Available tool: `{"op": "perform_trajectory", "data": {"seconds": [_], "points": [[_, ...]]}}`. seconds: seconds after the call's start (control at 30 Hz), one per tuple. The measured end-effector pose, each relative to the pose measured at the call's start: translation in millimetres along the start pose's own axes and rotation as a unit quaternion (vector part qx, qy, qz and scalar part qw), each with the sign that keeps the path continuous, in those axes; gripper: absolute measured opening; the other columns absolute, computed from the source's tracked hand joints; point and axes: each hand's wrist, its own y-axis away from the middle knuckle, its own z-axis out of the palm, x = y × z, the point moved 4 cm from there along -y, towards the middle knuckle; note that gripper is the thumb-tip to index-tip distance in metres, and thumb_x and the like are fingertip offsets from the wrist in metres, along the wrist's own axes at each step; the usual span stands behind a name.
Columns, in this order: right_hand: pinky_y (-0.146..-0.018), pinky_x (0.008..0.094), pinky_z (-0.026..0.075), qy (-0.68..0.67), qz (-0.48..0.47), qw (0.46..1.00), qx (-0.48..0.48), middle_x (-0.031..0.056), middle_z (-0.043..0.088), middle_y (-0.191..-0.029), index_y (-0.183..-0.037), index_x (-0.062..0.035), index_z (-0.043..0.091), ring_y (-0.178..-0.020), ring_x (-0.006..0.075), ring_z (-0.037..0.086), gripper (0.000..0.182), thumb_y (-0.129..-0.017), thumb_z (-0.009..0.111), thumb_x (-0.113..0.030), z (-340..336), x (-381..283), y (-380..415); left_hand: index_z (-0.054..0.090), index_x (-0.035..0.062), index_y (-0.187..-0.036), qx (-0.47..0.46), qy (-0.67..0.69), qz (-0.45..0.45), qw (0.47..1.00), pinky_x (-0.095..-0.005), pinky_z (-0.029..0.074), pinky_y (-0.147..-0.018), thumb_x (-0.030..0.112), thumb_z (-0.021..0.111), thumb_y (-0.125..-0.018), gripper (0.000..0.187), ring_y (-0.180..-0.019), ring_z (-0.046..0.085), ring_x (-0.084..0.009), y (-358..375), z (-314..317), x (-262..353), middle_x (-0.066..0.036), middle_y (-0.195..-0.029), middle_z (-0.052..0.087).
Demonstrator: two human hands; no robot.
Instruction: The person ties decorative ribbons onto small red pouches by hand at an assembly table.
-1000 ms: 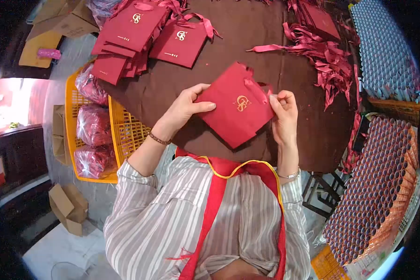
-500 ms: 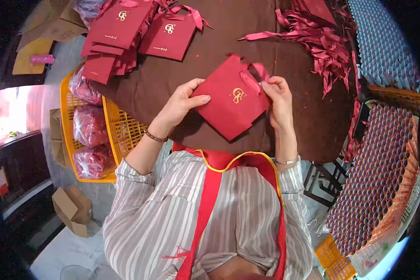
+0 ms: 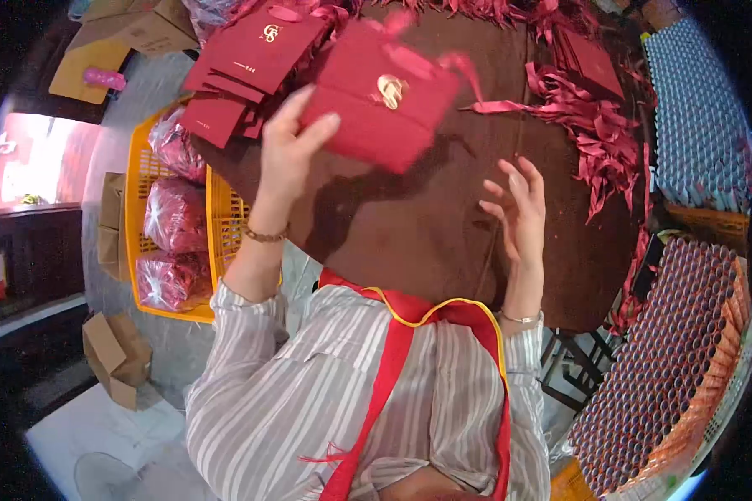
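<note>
A red paper bag (image 3: 372, 125) with a gold logo and a ribbon hangs tilted above the brown-covered table (image 3: 393, 225), blurred by motion. My left hand (image 3: 288, 150) pinches the bag at its left edge. Apart from the bag, my right hand (image 3: 516, 204) is raised over the table's right part with its fingers spread and nothing in them. Behind and left of the held bag lies a stack of red bags (image 3: 259, 54) with gold logos, partly covered by it.
Red ribbons (image 3: 597, 142) and more bags (image 3: 589, 63) lie at the back right. A yellow crate (image 3: 134, 242) with wrapped red bundles (image 3: 175, 215) stands left. Blue tubes (image 3: 702, 117) and dark-topped tubes (image 3: 668, 351) are on the right. An open carton (image 3: 117, 359) sits lower left.
The held bag has moved up and left with my left hand. My right hand has let go of it and opened. The camera view has shifted slightly.
</note>
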Motion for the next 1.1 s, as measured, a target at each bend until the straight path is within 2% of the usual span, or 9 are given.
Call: {"op": "perform_trajectory", "data": {"seconds": [0.07,0.13,0.27,0.53,0.67,0.73,0.8,0.93,1.1], "points": [[-0.069,0.0302,0.053,0.034,0.014,0.999,-0.004,0.009,0.051,-0.122,-0.127,-0.0096,0.039,-0.092,0.0176,0.06,0.041,-0.091,0.053,-0.022,-7.6,8.7,-0.8,0.056,-0.0023,-0.114,0.041,-0.239,0.144,0.959,-0.0273,0.048,-0.074,0.006,0.061,-0.081,0.035,-0.089,0.06,-0.0156,-16.8,-6.2,29.7,-0.008,-0.101,0.063],[-0.068,0.0294,0.053,0.023,0.049,0.999,0.001,0.0082,0.055,-0.115,-0.124,-0.0086,0.043,-0.091,0.017,0.06,0.036,-0.091,0.054,-0.02,-9.4,20.9,-0.3,0.06,0.0056,-0.109,0.051,-0.458,0.332,0.824,-0.0335,0.047,-0.067,0.005,0.058,-0.077,0.033,-0.076,0.059,-0.0269,-29.6,4.6,29.2,-0.011,-0.088,0.06],[-0.068,0.0291,0.053,0.007,0.075,0.997,-0.025,0.0077,0.059,-0.109,-0.114,-0.0075,0.049,-0.089,0.0159,0.061,0.025,-0.091,0.054,-0.017,-6.0,42.0,6.2,0.056,0.0133,-0.113,-0.022,-0.71,0.276,0.648,-0.0396,0.04,-0.068,0.018,0.058,-0.077,0.036,-0.086,0.049,-0.0251,-33.8,23.7,-60.2,-0.007,-0.1,0.054],[-0.07,0.0295,0.051,0.027,0.095,0.995,-0.031,0.0077,0.059,-0.105,-0.113,-0.0051,0.049,-0.086,0.0149,0.059,0.028,-0.089,0.056,-0.019,-19.2,51.1,15.1,0.051,0.0047,-0.115,-0.006,-0.781,0.142,0.609,-0.0424,0.041,-0.068,0.043,0.057,-0.081,0.051,-0.087,0.052,-0.026,-52.5,36.9,-75.5,-0.009,-0.1,0.054],[-0.069,0.0299,0.052,0.03,0.108,0.994,-0.011,0.0093,0.059,-0.104,-0.113,-0.0045,0.05,-0.086,0.0157,0.059,0.028,-0.089,0.056,-0.018,-23.7,52.4,15.0,0.057,0.0033,-0.099,-0.029,-0.777,0.117,0.618,-0.0443,0.042,-0.068,0.048,0.058,-0.079,0.049,-0.079,0.06,-0.0255,-61.6,47.2,-77.5,-0.009,-0.091,0.058],[-0.067,0.0301,0.054,0.003,0.104,0.994,-0.009,0.0096,0.059,-0.104,-0.111,-0.0037,0.05,-0.084,0.0161,0.06,0.026,-0.089,0.056,-0.016,-31.4,55.7,14.7,0.058,0.005,-0.101,-0.022,-0.733,0.217,0.644,-0.044,0.042,-0.069,0.042,0.057,-0.082,0.041,-0.08,0.06,-0.0258,-60.2,68.5,-61.9,-0.009,-0.092,0.059],[-0.067,0.0301,0.054,-0.037,0.115,0.993,-0.016,0.0092,0.058,-0.102,-0.11,-0.0032,0.05,-0.082,0.0159,0.06,0.025,-0.09,0.056,-0.016,-37.5,60.1,13.7,0.06,0.0078,-0.101,-0.077,-0.635,0.236,0.731,-0.0438,0.042,-0.068,0.036,0.056,-0.084,0.033,-0.079,0.06,-0.0263,-62.7,98.2,-53.4,-0.008,-0.094,0.061],[-0.069,0.0296,0.054,-0.084,0.121,0.989,-0.028,0.01,0.058,-0.1,-0.111,-0.0025,0.048,-0.08,0.0159,0.061,0.025,-0.09,0.055,-0.015,-43.5,63.1,14.8,0.063,0.0059,-0.098,-0.223,-0.523,0.166,0.806,-0.0398,0.048,-0.076,0.026,0.057,-0.084,0.026,-0.089,0.061,-0.0307,-83.1,166.5,-66.3,-0.013,-0.097,0.063],[-0.075,0.0317,0.053,-0.157,0.1,0.979,-0.082,0.0108,0.057,-0.103,-0.112,-0.0033,0.047,-0.085,0.0177,0.061,0.022,-0.092,0.052,-0.013,-50.6,64.6,18.0,0.065,0.0069,-0.1,-0.257,-0.391,0.132,0.874,-0.0372,0.047,-0.08,0.025,0.057,-0.083,0.027,-0.09,0.062,-0.0291,-134.9,267.0,-94.8,-0.012,-0.097,0.065]]}}
